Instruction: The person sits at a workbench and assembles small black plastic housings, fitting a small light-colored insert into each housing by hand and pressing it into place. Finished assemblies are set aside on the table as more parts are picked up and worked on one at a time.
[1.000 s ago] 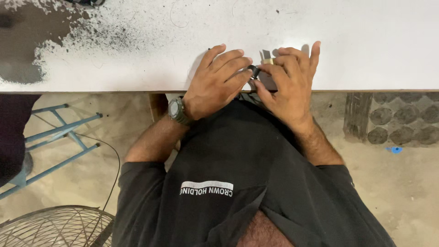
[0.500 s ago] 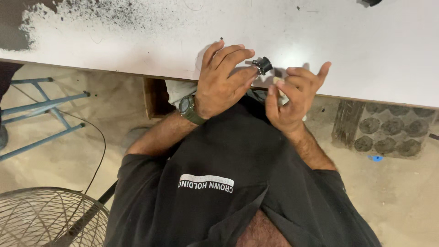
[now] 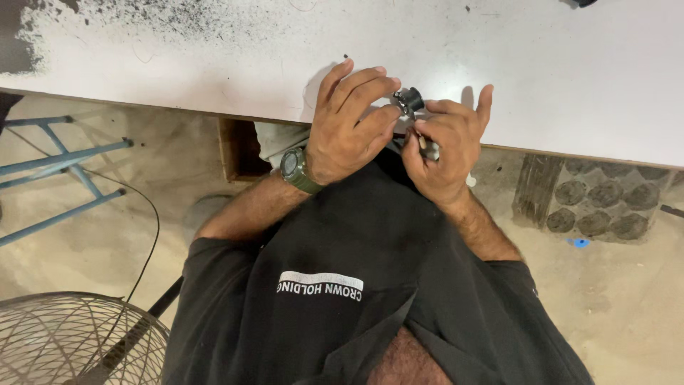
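At the near edge of the white counter (image 3: 541,78), a small dark round part (image 3: 410,100) — black, with a metallic glint on its ringed top — sits pinched between both hands. The left hand (image 3: 350,122), a green watch (image 3: 296,168) on its wrist, curls its fingers against the part's left side. The right hand (image 3: 447,146) closes on it from the right — thumb and forefinger pressed together, the other fingers raised.

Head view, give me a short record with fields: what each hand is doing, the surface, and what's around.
left hand: wears a wristwatch, fingers on a small dark round part
right hand: pinches the same part, with a thin tool
surface: white table, black speckles at left
around: wire fan guard, blue metal frame
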